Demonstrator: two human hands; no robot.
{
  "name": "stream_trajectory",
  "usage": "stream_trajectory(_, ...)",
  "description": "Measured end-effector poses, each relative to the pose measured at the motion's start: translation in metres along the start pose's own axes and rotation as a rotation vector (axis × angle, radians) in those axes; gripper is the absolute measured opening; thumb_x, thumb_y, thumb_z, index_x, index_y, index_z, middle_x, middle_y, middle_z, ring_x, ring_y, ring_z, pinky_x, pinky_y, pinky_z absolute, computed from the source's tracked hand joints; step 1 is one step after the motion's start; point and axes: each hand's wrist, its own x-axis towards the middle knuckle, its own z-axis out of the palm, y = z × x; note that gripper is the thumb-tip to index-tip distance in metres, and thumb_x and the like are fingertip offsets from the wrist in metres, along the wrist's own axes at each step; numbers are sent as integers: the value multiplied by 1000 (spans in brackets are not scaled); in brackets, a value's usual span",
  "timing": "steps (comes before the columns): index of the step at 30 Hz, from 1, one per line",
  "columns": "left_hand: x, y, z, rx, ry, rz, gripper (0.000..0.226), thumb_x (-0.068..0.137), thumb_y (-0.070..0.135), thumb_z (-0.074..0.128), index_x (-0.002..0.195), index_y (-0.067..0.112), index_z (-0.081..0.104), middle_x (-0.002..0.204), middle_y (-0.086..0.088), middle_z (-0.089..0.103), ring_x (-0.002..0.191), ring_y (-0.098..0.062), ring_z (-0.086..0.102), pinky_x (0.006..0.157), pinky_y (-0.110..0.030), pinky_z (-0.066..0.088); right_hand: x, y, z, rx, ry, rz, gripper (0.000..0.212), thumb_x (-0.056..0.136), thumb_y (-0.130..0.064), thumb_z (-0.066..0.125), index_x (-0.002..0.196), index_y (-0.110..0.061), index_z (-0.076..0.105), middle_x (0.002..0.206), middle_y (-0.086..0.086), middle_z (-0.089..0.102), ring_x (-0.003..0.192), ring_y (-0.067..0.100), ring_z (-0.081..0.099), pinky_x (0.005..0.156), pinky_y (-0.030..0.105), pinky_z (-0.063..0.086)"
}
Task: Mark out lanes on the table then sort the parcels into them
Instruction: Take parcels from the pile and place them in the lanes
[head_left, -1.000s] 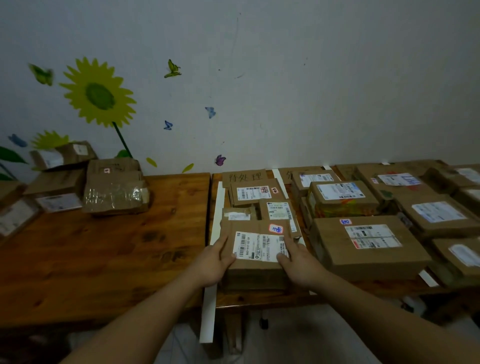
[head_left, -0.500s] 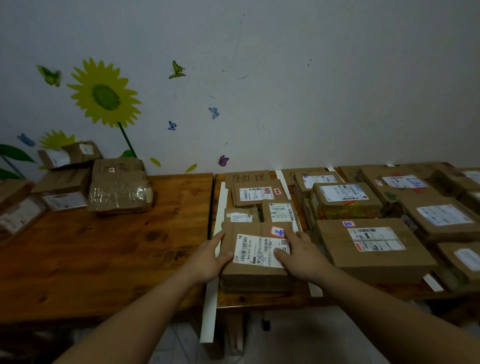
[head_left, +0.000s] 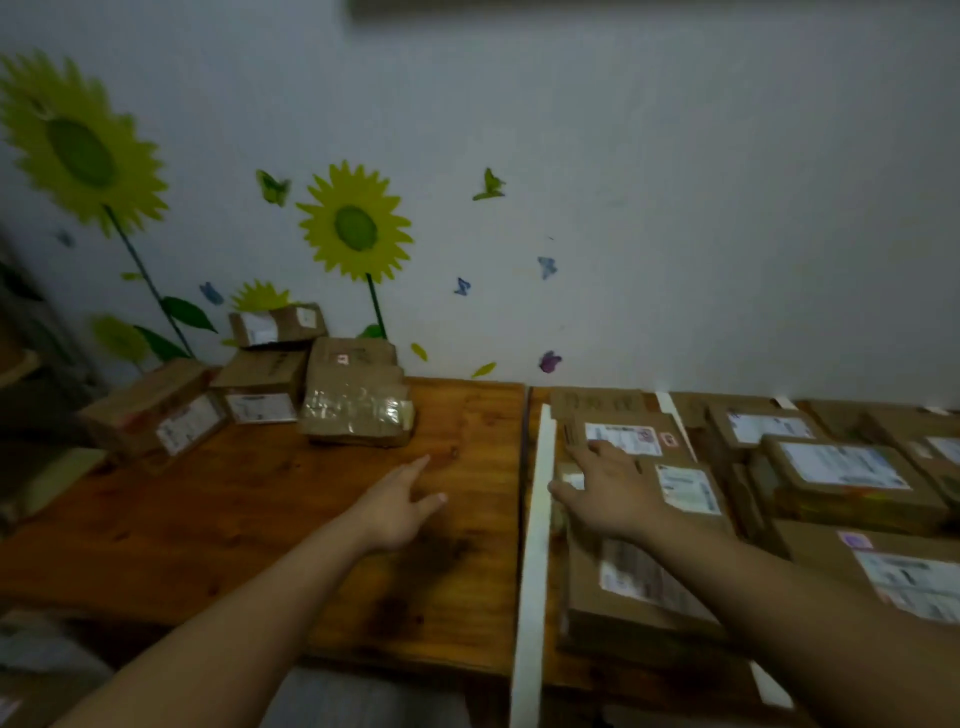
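Both outstretched — left hand (head_left: 400, 506) over table (head_left: 234, 519), right hand (head_left: 613, 493) over parcels (head_left: 639, 587).

Pale wall (head_left: 675, 208), dim light. Sunflower decals (head_left: 356, 228) and butterfly stickers (head_left: 488, 184) on it. Two wooden tables (head_left: 234, 519) stand against wall, butted edge to edge. Pale floor (head_left: 363, 696) below.

Two bare arms are seen, cut off by the bottom frame edge. Left hand (head_left: 395, 512) and left forearm (head_left: 270, 597) are shown uncovered along the whole visible length. Same is noted for right hand (head_left: 613, 493) and right forearm (head_left: 769, 587). Outlines are softened by blur; nails and fine detail cannot be made out.
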Motion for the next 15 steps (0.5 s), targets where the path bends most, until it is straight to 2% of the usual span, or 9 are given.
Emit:
stream_trajectory(7,24,-101,-131,-85,148,-54,68,93,41,54,150,23,21,156,-4,22,142,-22,25,112,-30,24,84,-139,16,23,-33,-60,66,95,-52,44,148,-15,31,151,12,32,139,28,28,111,31,24)
stream_trajectory(10,33,-142,-182,-106,165,-72,67,94,38,53,150,21,21,155,-5,24,141,-23,27,109,-28,26,114,-191,33,80,-31,-20,65,94,-52,46,147,-17,33,150,13,32,140,28,28,112,32,24)
stream_trajectory(15,58,-202,-234,-91,166,-113,69,91,44,54,150,28,20,156,-4,23,140,-25,28,111,-34,28,151,-249,54,74,-68,20,66,93,-54,47,147,-20,32,150,13,33,138,28,30,112,37,28)
